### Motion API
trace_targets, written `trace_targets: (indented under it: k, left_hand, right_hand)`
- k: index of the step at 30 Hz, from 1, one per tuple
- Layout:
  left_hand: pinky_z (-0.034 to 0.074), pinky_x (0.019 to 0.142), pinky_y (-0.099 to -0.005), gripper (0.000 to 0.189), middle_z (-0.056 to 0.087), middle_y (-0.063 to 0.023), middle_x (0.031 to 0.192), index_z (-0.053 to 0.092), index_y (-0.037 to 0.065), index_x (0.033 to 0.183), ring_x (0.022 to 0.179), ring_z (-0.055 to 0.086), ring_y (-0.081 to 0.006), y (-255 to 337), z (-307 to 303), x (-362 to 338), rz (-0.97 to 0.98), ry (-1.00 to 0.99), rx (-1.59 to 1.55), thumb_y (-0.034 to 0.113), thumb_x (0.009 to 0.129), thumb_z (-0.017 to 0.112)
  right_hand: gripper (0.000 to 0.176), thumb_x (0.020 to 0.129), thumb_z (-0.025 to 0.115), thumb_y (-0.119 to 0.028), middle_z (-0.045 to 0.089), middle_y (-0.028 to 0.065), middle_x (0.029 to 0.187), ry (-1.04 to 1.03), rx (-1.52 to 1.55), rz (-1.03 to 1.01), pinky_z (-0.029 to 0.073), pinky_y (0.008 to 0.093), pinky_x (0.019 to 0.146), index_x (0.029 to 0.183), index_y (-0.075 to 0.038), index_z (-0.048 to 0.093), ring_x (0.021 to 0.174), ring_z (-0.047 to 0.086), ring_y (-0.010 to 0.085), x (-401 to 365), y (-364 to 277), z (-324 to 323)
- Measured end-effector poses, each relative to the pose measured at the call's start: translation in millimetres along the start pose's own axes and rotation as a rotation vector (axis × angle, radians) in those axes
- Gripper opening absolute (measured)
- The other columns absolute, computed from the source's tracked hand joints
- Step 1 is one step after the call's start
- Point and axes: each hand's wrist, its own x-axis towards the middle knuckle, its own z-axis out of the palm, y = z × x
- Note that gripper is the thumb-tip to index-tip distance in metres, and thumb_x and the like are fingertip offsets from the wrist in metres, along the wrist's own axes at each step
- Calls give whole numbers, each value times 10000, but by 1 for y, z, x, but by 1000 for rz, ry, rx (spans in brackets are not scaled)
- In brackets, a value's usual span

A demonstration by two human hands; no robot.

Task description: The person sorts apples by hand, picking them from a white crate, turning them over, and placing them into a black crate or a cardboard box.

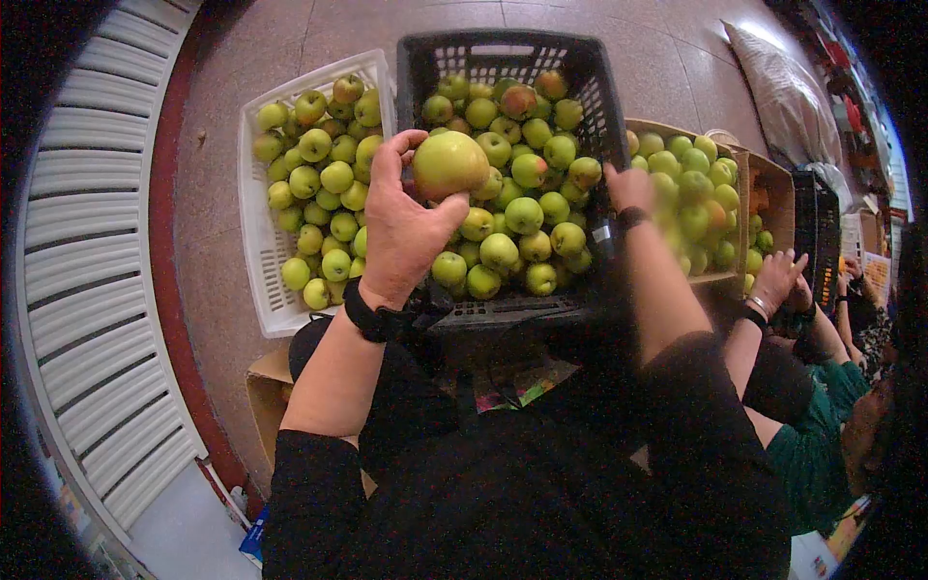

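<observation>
Gripped in the left hand (401,227), thumb on 1 side and fingertips curled over the other: 1 apple (449,164), lifted clear above the near left part of the black crate (503,48). Yellow-green skin, smooth and round, paler on top and duller toward the underside; stem end not visible. Black band (365,314) around that wrist.

At the right wall of the same crate, the right hand (628,188), blurred; impossible to tell whether spread or closed on anything.

Inside the crate, heaped nearly to the rim, a pile of green apples (527,213), with a few reddish ones toward the far edge. Close against its left wall, a white crate (253,242), also full. Against its right wall, a cardboard box (739,159) with more of the same fruit. Past the box's near corner, another person's hand (778,280), bracelet on the wrist, well apart from both hands.

Open room: bare reddish floor (251,58) along the white crate's left edge and beyond the far edges of both crates, bordered on the far left by a white slatted panel (87,242). Tight on the right, with box, further crates and a sack (783,97) close together. Near edge of the black crate right up against the person's dark clothing.
</observation>
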Motion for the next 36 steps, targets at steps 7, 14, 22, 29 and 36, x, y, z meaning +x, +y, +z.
trace_targets:
  k: [7,14,22,29,36]
  left_hand:
    - [477,750,-263,542,509,-106,1022,433,35,1134,894,544,-163,-1,-1,1,-43,7,-1,34,639,651]
    - [483,711,-286,393,561,-90,988,447,25,1125,879,571,-176,-16,-6,8,-360,-76,-672,67,760,584]
    - [444,581,-299,349,570,-118,1061,431,82,1175,854,601,-293,-27,-17,14,-693,-270,-1158,254,875,392]
    - [431,596,-301,353,546,-123,1123,415,118,1207,888,593,-317,-26,-17,13,-687,-271,-1212,231,878,358]
    - [423,591,-297,409,565,-126,1083,485,89,1138,815,583,-246,-17,-18,13,-711,-350,-1222,386,858,461]
  right_hand:
    - [536,751,558,-519,626,205,868,84,0,-69,483,423,714,827,3,652,828,613,344,-4,1,-1]
    - [504,756,570,-496,627,195,933,29,6,-68,476,434,748,859,-8,649,888,601,347,-5,0,-3]
    - [488,753,577,-487,632,192,912,51,17,-48,480,433,739,845,-15,655,867,608,345,-5,-1,-2]
    - [486,744,584,-491,635,195,870,92,5,-64,485,437,717,813,-16,660,832,615,345,2,4,7]
    - [571,760,536,-536,620,227,855,32,59,-115,476,429,718,806,22,649,828,604,365,-7,2,-4]
